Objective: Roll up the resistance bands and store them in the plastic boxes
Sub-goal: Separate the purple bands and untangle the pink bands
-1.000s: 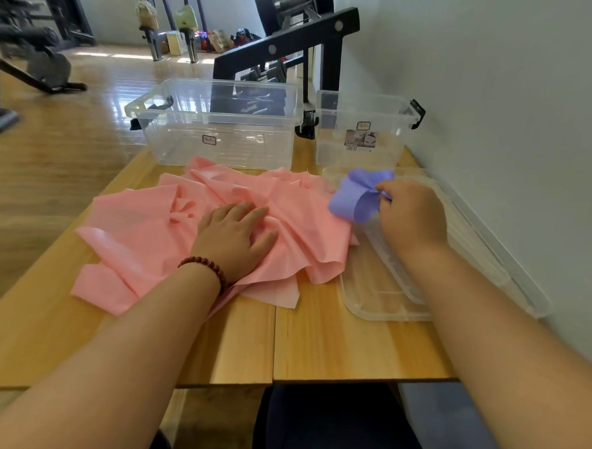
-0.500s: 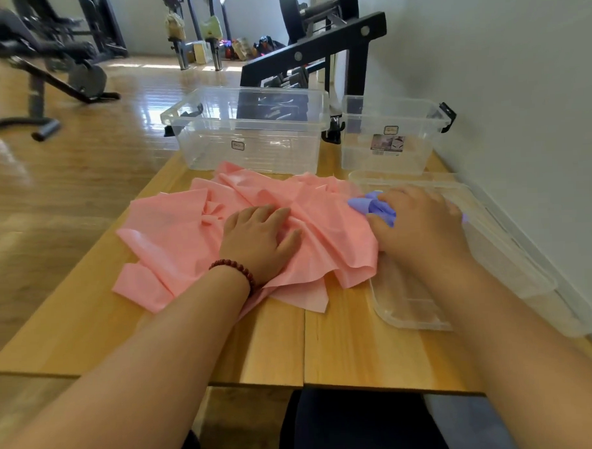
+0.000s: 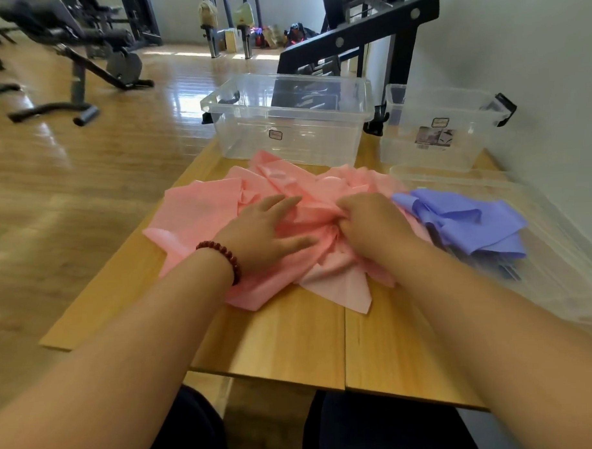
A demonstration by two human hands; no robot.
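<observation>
— Pink latex bunches under both hands. The left hand (image 3: pixel 268 232) lies spread flat on the pink band (image 3: pixel 200 211), and the right hand (image 3: pixel 371 221) curls its fingers into a fold mid-heap.

— And the purple band (image 3: pixel 472 225)?

— Loose on the clear lids (image 3: pixel 447 173), just beside the right hand. The large box (image 3: pixel 287 124) and small box (image 3: pixel 432 132) stand behind.

— What could go wrong?

— Rolling this crumpled heap would likely trap creases, and the roll may spring open. A hard tug might also drag the purple band along.
</observation>
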